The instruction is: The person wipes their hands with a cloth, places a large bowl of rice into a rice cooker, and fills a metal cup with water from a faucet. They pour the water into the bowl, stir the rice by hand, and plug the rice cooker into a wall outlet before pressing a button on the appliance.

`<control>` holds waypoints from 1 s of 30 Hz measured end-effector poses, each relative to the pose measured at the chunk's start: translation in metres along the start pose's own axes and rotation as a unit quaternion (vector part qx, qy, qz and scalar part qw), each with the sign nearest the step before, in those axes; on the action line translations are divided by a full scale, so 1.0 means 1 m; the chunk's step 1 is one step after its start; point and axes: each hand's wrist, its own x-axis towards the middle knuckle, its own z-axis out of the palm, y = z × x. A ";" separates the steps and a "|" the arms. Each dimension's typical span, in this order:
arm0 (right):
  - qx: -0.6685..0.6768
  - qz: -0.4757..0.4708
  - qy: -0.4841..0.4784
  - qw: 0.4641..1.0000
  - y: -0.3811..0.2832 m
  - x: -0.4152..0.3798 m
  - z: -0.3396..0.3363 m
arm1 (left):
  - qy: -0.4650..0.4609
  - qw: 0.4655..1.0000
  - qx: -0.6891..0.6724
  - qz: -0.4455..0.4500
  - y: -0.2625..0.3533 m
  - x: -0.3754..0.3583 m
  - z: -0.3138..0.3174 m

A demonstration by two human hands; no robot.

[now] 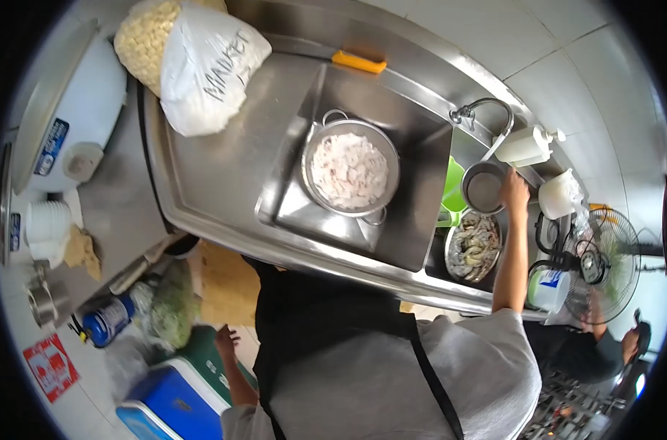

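At the right-hand sink basin, my right hand (515,189) is closed at the rim of a round metal pot (485,189), which sits below the faucet (504,117). Next to the pot are a bright green plastic container (453,183) and a metal bowl holding shrimp (473,249). My left hand (228,340) hangs low at my side, away from the sink, its fingers loosely apart with nothing in them. In the left basin stands a metal pot with two ring handles (394,167), full of pale, wet chopped pieces (350,170).
A marked white bag (205,70) lies on the left drainboard (223,165). A soap dispenser (524,145) and a fan (598,265) stand right. Coolers (168,400) and a fire extinguisher (107,321) are lower left. Another person (579,352) is at lower right.
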 end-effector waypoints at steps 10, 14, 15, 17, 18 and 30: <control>0.207 0.058 -0.228 0.949 -0.054 0.006 0.247 | 0.021 0.987 0.134 -0.087 -0.027 -0.158 0.030; 0.155 0.015 -0.224 0.962 -0.067 0.027 0.278 | 0.093 0.975 0.120 -0.160 -0.053 -0.203 0.003; 0.156 -0.002 -0.209 0.965 -0.066 0.029 0.280 | 0.089 0.976 0.137 -0.144 -0.057 -0.212 0.002; 0.155 -0.022 -0.197 0.968 -0.062 0.032 0.285 | 0.083 0.972 0.177 -0.131 -0.058 -0.226 0.007; 0.138 -0.102 -0.197 0.965 -0.059 0.034 0.287 | 0.087 0.971 0.176 -0.134 -0.052 -0.229 0.013; 0.083 -0.166 -0.172 0.967 -0.076 0.032 0.365 | 0.122 0.981 0.095 -0.116 0.013 -0.223 0.040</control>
